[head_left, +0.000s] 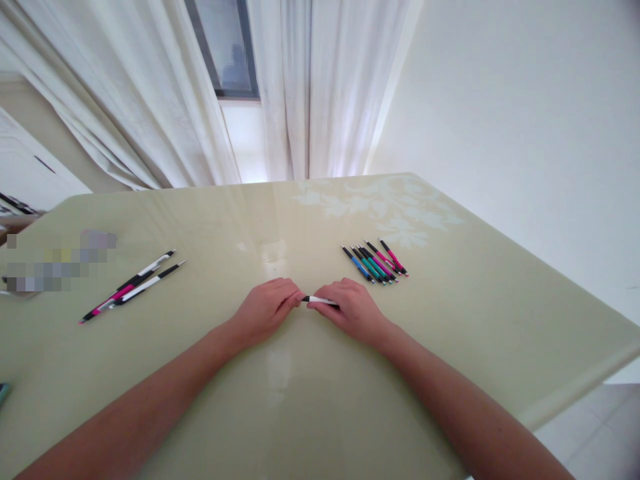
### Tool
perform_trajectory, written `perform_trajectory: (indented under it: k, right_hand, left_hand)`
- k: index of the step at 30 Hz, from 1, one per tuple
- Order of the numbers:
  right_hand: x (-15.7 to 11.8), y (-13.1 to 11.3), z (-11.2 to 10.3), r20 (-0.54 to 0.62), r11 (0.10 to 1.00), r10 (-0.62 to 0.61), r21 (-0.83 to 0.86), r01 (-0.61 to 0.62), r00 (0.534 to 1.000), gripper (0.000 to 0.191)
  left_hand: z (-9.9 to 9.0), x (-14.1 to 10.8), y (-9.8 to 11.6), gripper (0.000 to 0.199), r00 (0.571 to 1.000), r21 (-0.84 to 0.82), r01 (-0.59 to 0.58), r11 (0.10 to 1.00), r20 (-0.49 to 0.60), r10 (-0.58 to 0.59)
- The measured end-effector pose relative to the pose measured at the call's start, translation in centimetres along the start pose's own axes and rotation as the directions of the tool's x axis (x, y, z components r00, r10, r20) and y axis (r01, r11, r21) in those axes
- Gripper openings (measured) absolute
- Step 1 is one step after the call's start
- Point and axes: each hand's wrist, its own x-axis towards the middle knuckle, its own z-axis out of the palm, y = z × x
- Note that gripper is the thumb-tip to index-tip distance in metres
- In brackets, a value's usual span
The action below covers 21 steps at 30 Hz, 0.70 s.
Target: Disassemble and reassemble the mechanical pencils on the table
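My left hand and my right hand meet near the middle of the table, both closed on one slim black-and-white mechanical pencil. It lies crosswise between them: the left fingertips pinch its black end, and the right thumb and fingers wrap the white barrel. Its far end is partly hidden by my right hand. Just beyond that hand, several mechanical pencils with blue, green, purple and pink barrels lie side by side. Off to the left, a loose group of white, black and pink mechanical pencils lies slanted.
The pale glossy table has a white floral pattern at its far right. A blurred-out object lies at the left, and a dark green edge of something shows at the left border. Curtains hang behind; a white wall stands right.
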Motion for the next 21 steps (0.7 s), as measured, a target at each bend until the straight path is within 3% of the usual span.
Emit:
perform_trajectory:
  k: [4, 8, 13, 21]
  right_hand:
    - [-0.11, -0.19, 0.12, 0.009, 0.998, -0.008, -0.06, 0.009, 1.0, 0.031]
    - [-0.08, -0.17, 0.35, 0.041, 0.996, -0.041, -0.075, 0.044, 0.998, 0.029]
    - [-0.04, -0.01, 0.24, -0.015, 0.999, -0.014, -0.049, 0.013, 1.0, 0.019]
    - [-0.11, 0.17, 0.2, -0.038, 0.999, -0.044, -0.015, 0.044, 0.998, 0.011]
  left_hand:
    - [0.1, 0.03, 0.04, 0.023, 1.0, -0.092, 0.003, 0.996, -0.006, -0.003]
    - [0.21, 0.11, -0.05, 0.039, 0.999, 0.004, -0.048, 0.999, 0.023, 0.048]
    - [0.07, 0.0, 0.0, 0.022, 0.999, -0.111, 0.028, 0.993, -0.015, -0.03]
    - [-0.08, 0.08, 0.0, 0.023, 1.0, -0.132, 0.029, 0.991, -0.005, -0.03]
